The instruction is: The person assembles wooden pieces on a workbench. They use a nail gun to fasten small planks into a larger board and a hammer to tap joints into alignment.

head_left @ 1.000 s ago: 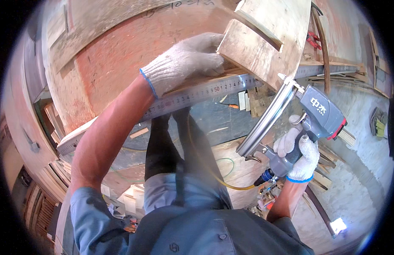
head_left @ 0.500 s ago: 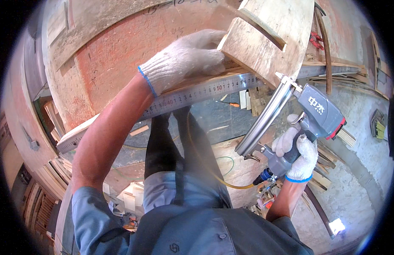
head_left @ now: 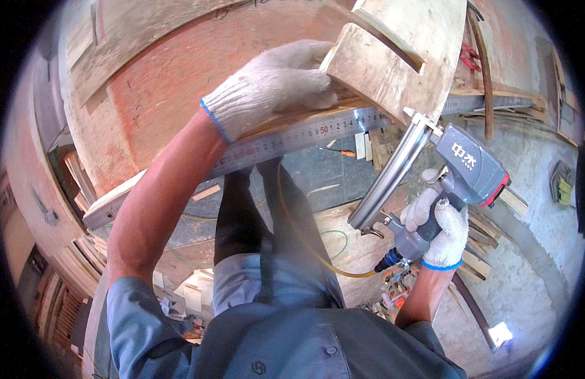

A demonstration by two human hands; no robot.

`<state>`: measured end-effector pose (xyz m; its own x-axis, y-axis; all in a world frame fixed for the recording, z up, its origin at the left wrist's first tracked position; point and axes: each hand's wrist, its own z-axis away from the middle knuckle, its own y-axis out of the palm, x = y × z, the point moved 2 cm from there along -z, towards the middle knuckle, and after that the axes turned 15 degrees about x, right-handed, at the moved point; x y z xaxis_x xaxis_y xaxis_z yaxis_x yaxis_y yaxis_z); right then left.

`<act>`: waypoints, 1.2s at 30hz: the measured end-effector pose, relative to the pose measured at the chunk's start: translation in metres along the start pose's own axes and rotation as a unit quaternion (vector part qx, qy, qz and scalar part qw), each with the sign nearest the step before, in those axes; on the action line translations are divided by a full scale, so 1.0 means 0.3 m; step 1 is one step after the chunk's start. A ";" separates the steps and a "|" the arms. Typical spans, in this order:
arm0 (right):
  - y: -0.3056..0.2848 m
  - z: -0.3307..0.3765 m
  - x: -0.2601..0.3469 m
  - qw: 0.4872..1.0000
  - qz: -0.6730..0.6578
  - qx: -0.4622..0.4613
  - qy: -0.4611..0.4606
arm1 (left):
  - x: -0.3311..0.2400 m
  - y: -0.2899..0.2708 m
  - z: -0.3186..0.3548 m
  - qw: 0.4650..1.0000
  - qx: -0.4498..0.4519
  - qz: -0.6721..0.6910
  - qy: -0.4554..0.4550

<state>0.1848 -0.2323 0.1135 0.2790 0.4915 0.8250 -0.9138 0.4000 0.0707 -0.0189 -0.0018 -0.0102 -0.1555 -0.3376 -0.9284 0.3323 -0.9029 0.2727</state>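
A pale wooden board piece with a slot (head_left: pixel 371 66) lies at the upper middle of the bench. My left hand (head_left: pixel 283 79), in a white knit glove, has its fingers closed on the piece's left end. My right hand (head_left: pixel 441 224), gloved too, is wrapped round the handle of a grey pneumatic nail gun (head_left: pixel 472 164). The gun's nose touches or nearly touches the piece's near edge; I cannot tell which. Its silver magazine slants down to the left, and a yellow air hose (head_left: pixel 343 273) runs from the handle's base. A long steel ruler (head_left: pixel 298 137) lies along the bench's front edge.
The reddish, worn workbench (head_left: pixel 172 95) spreads across the top. A brown stick (head_left: pixel 485 82) and red-handled tool (head_left: pixel 469 58) are at the right. On the floor lie an orange-handled screwdriver (head_left: pixel 346 153) and wood offcuts (head_left: pixel 196 290). A bright lamp (head_left: pixel 499 333) glows at lower right.
My left hand and the wooden piece's left end have shifted slightly left and away from me. The nail gun has moved slightly left with my right hand.
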 end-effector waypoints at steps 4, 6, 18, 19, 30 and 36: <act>-0.002 -0.001 -0.002 1.000 -0.004 0.001 0.000 | -0.013 0.000 0.001 0.994 -0.033 -0.103 -0.014; -0.002 -0.002 -0.006 1.000 -0.007 -0.002 0.002 | -0.007 0.001 0.001 0.997 -0.028 -0.077 -0.012; 0.001 0.003 -0.004 1.000 0.005 -0.018 0.020 | 0.060 -0.011 0.002 0.996 -0.042 -0.074 0.016; 0.001 0.002 -0.004 1.000 0.002 -0.020 0.019 | 0.060 -0.013 0.001 0.993 -0.038 -0.105 0.039; -0.053 0.007 -0.015 0.997 0.064 -0.007 0.038 | 0.038 0.009 -0.013 0.994 -0.103 -0.034 0.009; -0.055 0.033 -0.082 0.999 -0.024 -0.037 0.000 | -0.003 0.034 -0.011 0.989 -0.142 -0.035 -0.023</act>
<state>0.1900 -0.2585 0.0976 0.3227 0.4701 0.8215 -0.8744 0.4803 0.0687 -0.0123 -0.0097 -0.0075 -0.2281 -0.2950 -0.9279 0.5667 -0.8152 0.1199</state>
